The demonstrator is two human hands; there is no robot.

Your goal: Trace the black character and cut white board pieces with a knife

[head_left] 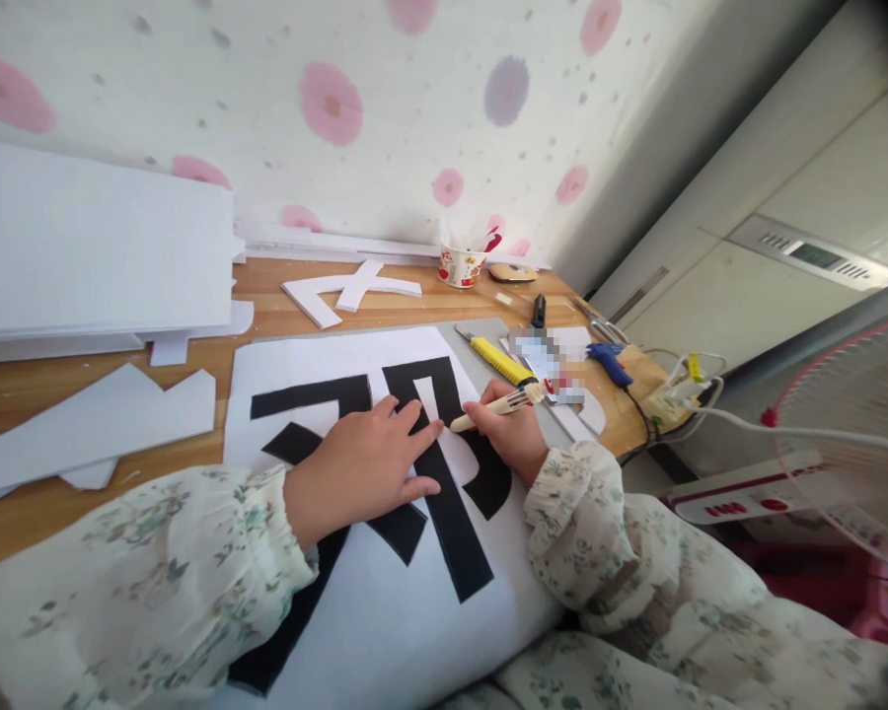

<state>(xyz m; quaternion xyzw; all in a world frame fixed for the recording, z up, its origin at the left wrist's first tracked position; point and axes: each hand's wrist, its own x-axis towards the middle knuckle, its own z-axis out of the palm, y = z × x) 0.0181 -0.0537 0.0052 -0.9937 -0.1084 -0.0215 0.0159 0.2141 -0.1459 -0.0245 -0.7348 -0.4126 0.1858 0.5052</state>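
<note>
A white paper sheet [385, 631] with a large black printed character [455, 552] lies over a grey cutting mat [481, 330] and hangs down at the near edge. Spread flat on the print, my left hand [362, 463] presses the sheet, fingers apart. My right hand [514, 429] grips a cream multicolour pen [499, 404] whose tip rests on or just above the character's right part. Close to that hand, a yellow utility knife [499, 360] with its blade out lies on the mat.
White cut boards [96, 247] are piled at the left, with angled pieces [118, 424] nearer. A paper cup [460, 264], a computer mouse [514, 273], a blue glue gun [611, 365] and a power strip [670, 399] line the back and right. A fan [858, 434] stands beside the table.
</note>
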